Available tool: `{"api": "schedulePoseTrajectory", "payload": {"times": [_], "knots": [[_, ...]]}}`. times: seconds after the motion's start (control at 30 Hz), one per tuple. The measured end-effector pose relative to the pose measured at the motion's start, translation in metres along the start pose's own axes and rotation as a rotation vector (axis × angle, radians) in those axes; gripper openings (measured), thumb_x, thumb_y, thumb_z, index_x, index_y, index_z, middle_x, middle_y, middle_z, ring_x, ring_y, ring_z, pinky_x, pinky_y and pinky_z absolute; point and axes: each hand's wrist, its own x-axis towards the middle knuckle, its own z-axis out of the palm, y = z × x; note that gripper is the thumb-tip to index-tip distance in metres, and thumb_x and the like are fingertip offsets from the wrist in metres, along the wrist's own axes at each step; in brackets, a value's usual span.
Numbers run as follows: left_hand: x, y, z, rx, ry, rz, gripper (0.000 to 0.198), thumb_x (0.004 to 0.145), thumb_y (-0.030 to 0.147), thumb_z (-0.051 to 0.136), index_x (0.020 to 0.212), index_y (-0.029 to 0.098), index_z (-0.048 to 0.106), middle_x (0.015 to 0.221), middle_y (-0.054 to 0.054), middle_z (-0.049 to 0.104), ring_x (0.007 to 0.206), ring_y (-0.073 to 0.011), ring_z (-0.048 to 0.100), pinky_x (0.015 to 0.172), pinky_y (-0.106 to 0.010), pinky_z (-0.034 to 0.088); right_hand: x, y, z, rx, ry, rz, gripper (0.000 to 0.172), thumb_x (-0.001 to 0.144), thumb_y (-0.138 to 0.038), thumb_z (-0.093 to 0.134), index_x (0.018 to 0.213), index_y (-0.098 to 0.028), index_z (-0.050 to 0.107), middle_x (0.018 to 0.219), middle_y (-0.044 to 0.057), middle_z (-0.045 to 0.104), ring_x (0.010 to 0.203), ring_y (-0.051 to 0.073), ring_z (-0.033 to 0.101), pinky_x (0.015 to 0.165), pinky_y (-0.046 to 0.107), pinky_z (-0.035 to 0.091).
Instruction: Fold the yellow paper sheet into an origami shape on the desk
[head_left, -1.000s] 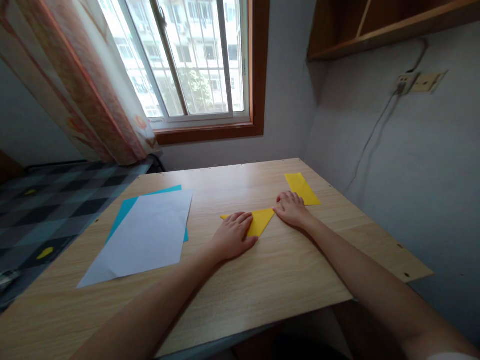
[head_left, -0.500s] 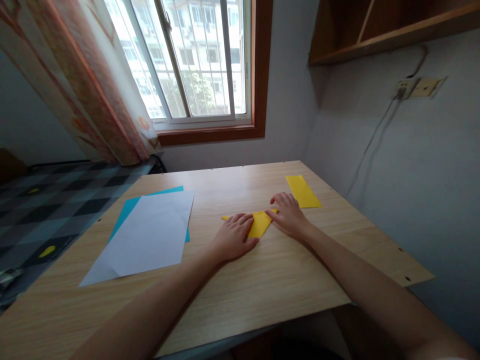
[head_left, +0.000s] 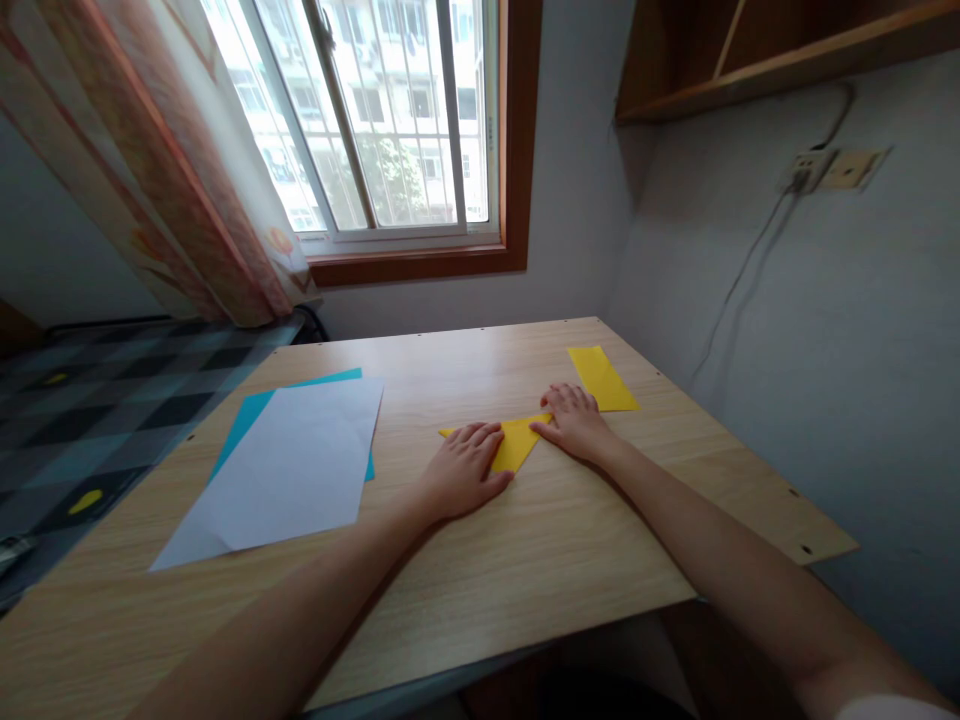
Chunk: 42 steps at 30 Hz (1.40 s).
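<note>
A folded piece of yellow paper (head_left: 512, 447), triangular in outline, lies on the wooden table in front of me. My left hand (head_left: 466, 470) rests flat over its left part, fingers extended and thumb apart near the lower point. Only a thin left tip shows beyond those fingers. At the paper's right corner, my right hand (head_left: 574, 422) touches it with the thumb. The other fingers of that hand are bent and lowered near the corner, with a gap between them and the thumb. What lies beneath the left palm is hidden.
A second yellow paper (head_left: 604, 380) lies just behind my right hand. To the left, a white sheet (head_left: 289, 465) overlaps a turquoise sheet (head_left: 238, 432). The table's edge (head_left: 510, 657) runs close to me. A shelf (head_left: 787, 75) hangs on the right wall.
My right hand's fingers have come down slightly closer to the paper's corner. The left hand stays on the paper. The whole view has shifted a little.
</note>
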Motion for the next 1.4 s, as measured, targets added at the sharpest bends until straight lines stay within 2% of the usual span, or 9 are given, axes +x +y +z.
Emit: {"api": "schedulePoseTrajectory", "payload": {"times": [0.27,0.37,0.43,0.53,0.63,0.7,0.87,1.2,1.4], "knots": [[0.000,0.000,-0.003,-0.005,-0.017,-0.008,0.056,0.089,0.051,0.048,0.132,0.015,0.050,0.145,-0.011,0.046,0.134,-0.0278,0.039,0.113,-0.043,0.027,0.007,0.012,0.004,-0.071,0.054,0.141,0.024,0.088,-0.039,0.057,0.100,-0.019,0.060,0.117,0.013,0.059,0.112,0.029,0.047,0.092,0.040,0.035],[0.000,0.001,-0.003,-0.003,-0.017,-0.007,0.056,0.089,0.052,0.048,0.130,0.015,0.051,0.145,-0.012,0.046,0.133,-0.0294,0.040,0.112,-0.045,0.027,0.009,0.013,-0.001,-0.056,0.113,0.132,0.018,0.087,-0.029,0.056,0.100,-0.018,0.062,0.112,0.013,0.061,0.109,0.029,0.048,0.090,0.041,0.036],[0.001,0.001,-0.003,-0.007,-0.009,0.001,0.055,0.089,0.052,0.047,0.130,0.015,0.051,0.144,-0.013,0.047,0.132,-0.0296,0.040,0.112,-0.045,0.028,0.008,0.009,-0.007,0.019,0.134,0.028,0.018,0.087,-0.019,0.052,0.101,-0.018,0.064,0.111,0.012,0.063,0.108,0.027,0.050,0.091,0.040,0.036],[0.001,0.001,-0.002,-0.024,0.010,0.004,0.055,0.089,0.051,0.048,0.129,0.015,0.051,0.143,-0.013,0.048,0.131,-0.0294,0.041,0.111,-0.045,0.028,0.003,-0.004,-0.012,0.180,0.069,-0.242,0.029,0.086,-0.009,0.048,0.105,-0.020,0.067,0.111,0.008,0.065,0.107,0.022,0.052,0.094,0.037,0.037],[0.001,0.001,-0.001,-0.029,0.020,0.006,0.055,0.088,0.051,0.049,0.131,0.016,0.050,0.141,-0.012,0.050,0.131,-0.0293,0.041,0.111,-0.045,0.027,-0.002,-0.019,-0.013,0.243,-0.051,-0.473,0.030,0.087,-0.011,0.050,0.109,-0.021,0.068,0.107,0.006,0.067,0.102,0.020,0.054,0.093,0.035,0.039],[0.001,0.001,-0.001,-0.022,0.024,0.007,0.056,0.089,0.051,0.049,0.132,0.016,0.049,0.141,-0.012,0.050,0.131,-0.0293,0.041,0.111,-0.044,0.027,-0.005,-0.027,-0.013,0.226,-0.097,-0.516,0.030,0.089,-0.013,0.050,0.113,-0.020,0.067,0.107,0.007,0.066,0.100,0.020,0.054,0.091,0.034,0.040],[0.000,0.000,-0.001,-0.018,0.013,0.005,0.057,0.088,0.052,0.049,0.131,0.015,0.050,0.141,-0.013,0.050,0.130,-0.0295,0.042,0.111,-0.044,0.028,-0.005,-0.024,-0.014,0.105,-0.102,-0.414,0.025,0.091,-0.020,0.052,0.111,-0.020,0.068,0.109,0.008,0.065,0.104,0.021,0.052,0.094,0.035,0.038],[0.000,0.000,-0.002,-0.054,-0.003,-0.014,0.055,0.088,0.051,0.050,0.131,0.017,0.051,0.144,-0.012,0.047,0.133,-0.0299,0.040,0.112,-0.045,0.027,-0.003,-0.002,-0.010,-0.160,0.029,0.004,0.022,0.091,-0.024,0.051,0.105,-0.020,0.068,0.114,0.015,0.063,0.109,0.029,0.050,0.088,0.041,0.037],[-0.001,-0.004,0.002,-0.103,0.012,-0.021,0.064,0.087,0.052,0.051,0.139,0.016,0.042,0.145,-0.014,0.046,0.135,-0.0294,0.037,0.113,-0.045,0.027,-0.002,0.000,-0.017,0.066,-0.052,-0.107,0.026,0.095,-0.028,0.047,0.108,-0.019,0.068,0.106,0.009,0.066,0.104,0.022,0.055,0.091,0.034,0.038]]}}
